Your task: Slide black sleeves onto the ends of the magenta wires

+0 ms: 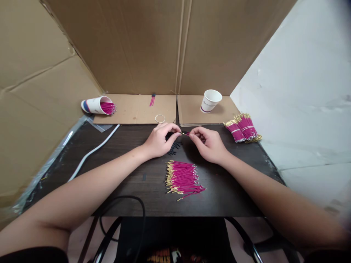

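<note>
Magenta wire [185, 133]: pinched between both hands, just beyond the loose wire pile [182, 178] on the dark bench [123, 175].
Left hand [159, 139]: fingertips closed on the wire's gold-tipped end.
Right hand [208, 144]: fingertips closed on the other end.
Black sleeves [174, 147]: scattered between pile and hands.
Banded bundles [242, 128]: well right of the pile.
Step, as judged: fitting a sleeve onto one wire.
Next move calls for: steady alignment, light push.

The upright paper cup's [210, 100] print is unreadable.
</note>
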The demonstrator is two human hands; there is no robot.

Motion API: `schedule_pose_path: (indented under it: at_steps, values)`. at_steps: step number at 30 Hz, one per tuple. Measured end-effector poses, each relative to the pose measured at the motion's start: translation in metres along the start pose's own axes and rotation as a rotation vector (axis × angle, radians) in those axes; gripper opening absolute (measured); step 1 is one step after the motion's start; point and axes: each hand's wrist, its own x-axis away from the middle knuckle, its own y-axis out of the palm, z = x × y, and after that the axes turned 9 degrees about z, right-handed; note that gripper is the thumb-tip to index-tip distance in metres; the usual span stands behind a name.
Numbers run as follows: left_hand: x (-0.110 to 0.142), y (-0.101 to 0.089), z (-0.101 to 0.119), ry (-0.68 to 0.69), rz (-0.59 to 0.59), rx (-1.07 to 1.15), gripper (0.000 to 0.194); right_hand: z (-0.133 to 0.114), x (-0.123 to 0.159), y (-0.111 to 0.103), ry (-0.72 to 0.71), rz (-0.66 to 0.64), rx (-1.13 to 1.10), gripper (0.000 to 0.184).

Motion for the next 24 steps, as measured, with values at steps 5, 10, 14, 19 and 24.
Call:
schedule_pose_path:
  at_steps: [5, 10, 14, 19, 24]
  values:
    - [0.0007, -0.0005, -0.0003, 0.029, -0.023, -0.015, 0.008, -0.0009, -0.0003, -0.0009, 0.003, -0.003, 0.006, 0.02]
    - [0.0014, 0.0004, -0.0013, 0.089, -0.042, -0.019, 0.006, -0.0008, 0.0002, -0.0008, -0.014, 0.002, 0.023, 0.02]
    - [0.0015, 0.0013, -0.0012, 0.137, -0.031, -0.008, 0.006, -0.0017, 0.001, -0.0003, -0.02, -0.01, 0.015, 0.021]
    - [0.0011, 0.0009, -0.001, 0.146, -0.046, 0.001, 0.005, -0.0036, 0.0014, -0.0008, -0.094, 0.005, 0.056, 0.017]
    - [0.0014, 0.0006, -0.0005, 0.153, -0.051, 0.019, 0.006, -0.0026, 0.0022, -0.0001, -0.133, 0.001, 0.066, 0.014]
